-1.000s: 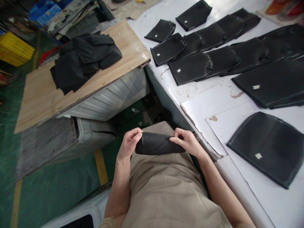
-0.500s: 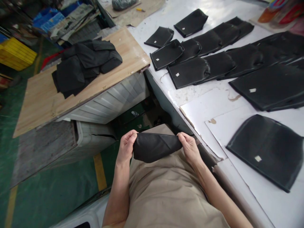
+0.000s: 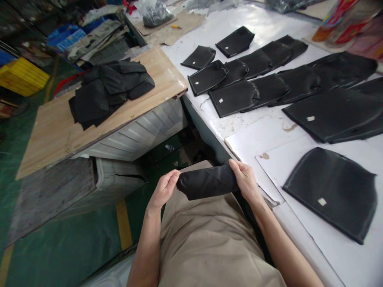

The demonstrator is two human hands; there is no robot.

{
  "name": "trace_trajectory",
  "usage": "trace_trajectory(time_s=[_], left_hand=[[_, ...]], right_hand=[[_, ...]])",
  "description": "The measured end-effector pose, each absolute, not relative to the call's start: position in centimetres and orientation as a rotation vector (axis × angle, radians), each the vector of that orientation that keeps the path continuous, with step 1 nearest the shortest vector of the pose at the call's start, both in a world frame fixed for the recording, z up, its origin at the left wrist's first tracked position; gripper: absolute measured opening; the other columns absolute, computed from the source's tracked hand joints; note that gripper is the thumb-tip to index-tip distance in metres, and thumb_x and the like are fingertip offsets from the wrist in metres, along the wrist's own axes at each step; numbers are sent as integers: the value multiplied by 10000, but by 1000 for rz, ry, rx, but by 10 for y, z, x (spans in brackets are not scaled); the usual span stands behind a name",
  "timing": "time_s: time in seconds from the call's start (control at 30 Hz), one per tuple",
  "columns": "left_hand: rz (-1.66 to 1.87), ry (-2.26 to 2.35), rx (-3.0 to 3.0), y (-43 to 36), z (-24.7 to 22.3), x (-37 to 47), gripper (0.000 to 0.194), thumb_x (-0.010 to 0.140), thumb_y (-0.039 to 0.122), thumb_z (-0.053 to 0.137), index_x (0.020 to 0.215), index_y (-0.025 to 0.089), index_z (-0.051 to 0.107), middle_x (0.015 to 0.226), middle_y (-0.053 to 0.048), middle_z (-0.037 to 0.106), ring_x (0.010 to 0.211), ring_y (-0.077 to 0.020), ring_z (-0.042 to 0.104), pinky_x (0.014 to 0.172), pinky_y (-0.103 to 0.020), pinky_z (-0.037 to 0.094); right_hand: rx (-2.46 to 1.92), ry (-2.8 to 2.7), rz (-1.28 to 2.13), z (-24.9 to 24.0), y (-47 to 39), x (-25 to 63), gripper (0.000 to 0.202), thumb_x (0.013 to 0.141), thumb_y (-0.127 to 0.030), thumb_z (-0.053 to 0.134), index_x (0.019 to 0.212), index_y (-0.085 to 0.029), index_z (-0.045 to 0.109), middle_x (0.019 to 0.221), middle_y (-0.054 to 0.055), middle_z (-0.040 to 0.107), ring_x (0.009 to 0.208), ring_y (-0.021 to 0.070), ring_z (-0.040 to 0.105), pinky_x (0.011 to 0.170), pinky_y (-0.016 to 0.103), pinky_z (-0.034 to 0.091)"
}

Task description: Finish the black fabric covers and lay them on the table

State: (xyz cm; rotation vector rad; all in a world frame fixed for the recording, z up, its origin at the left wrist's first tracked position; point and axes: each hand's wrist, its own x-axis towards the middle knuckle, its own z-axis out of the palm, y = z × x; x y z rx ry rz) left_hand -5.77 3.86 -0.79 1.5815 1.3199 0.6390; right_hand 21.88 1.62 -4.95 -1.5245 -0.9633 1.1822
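Observation:
A folded black piece (image 3: 208,182) hangs stretched in front of my body, above my lap. My left hand (image 3: 165,187) pinches its left upper corner between thumb and fingers. The right upper corner is gripped by my right hand (image 3: 243,177), close to the white table's edge. On that table, to the right, lies a single black panel (image 3: 332,191) with a small pale tag. Behind it are a larger tagged panel (image 3: 338,111) and rows of overlapping black pieces (image 3: 233,95).
On the left a wooden board (image 3: 44,135) carries a heap of black pieces (image 3: 110,87). The white table (image 3: 239,123) runs along my right side. A yellow crate (image 3: 24,75) stands far left. Bottles (image 3: 335,24) and a plastic bag (image 3: 154,14) are at the back.
Both hands have moved slightly right with the black piece, and its right end is now higher than its left. The piece looks narrower from top to bottom. The view has shifted a little.

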Motion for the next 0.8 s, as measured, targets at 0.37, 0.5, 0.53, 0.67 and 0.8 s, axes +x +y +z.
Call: trace_trajectory(time_s=[0.37,0.5,0.53,0.67,0.8], left_hand=[[596,1077,2001,60,-8,-18,414,895,513,636,673,164,633,600,22,516,569,-113,448,574,-234,335],[543,1048,1915,59,-12,-24,483,953,481,550,596,155,540,570,39,386,555,-97,362,545,-236,284],[523,1052,1896,59,-13,-26,494,962,482,527,591,156,527,572,39,377,557,-98,359,543,-237,280],[484,1078,1859,60,-17,-35,495,973,511,477,637,156,558,583,33,409,569,-106,383,546,-236,295],[458,1124,1890,61,-14,-37,507,989,519,430,672,157,590,584,26,460,567,-117,436,547,-233,310]], right_hand=[[-1509,-1424,784,-15,14,193,517,1013,-497,414,605,-220,258,572,-43,270,542,112,293,537,285,250],[-1522,-1396,755,-18,8,193,507,1017,-474,425,613,-223,250,577,-43,269,546,115,295,542,289,250],[-1525,-1389,766,-19,7,194,509,1015,-478,426,612,-224,249,578,-43,266,546,115,293,541,289,249],[-1543,-1337,822,-19,7,198,532,1007,-519,426,600,-224,248,575,-41,256,547,117,282,530,287,245],[-1584,-1356,837,-20,10,200,544,1004,-551,411,598,-223,258,559,-41,253,532,117,286,521,289,235]])
